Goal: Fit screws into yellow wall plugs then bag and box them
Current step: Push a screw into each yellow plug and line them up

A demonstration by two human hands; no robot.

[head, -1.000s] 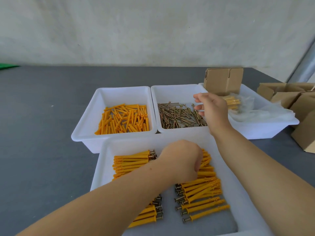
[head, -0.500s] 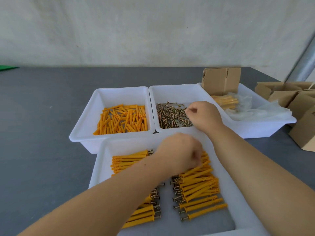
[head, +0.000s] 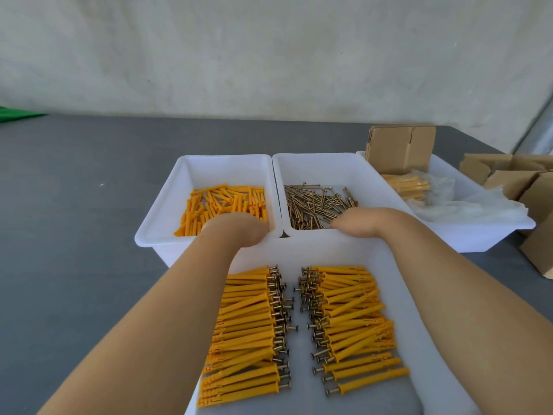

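Left hand [head: 232,229] reaching down into plug bin [head: 167,217] | right hand [head: 359,224] dipped over screws [head: 314,205] | fingers of both hidden, grip apparently unreadable

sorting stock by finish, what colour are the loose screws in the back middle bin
The loose screws are a brassy, yellowish-bronze metal colour, lying in a white bin; the head view shows them best.
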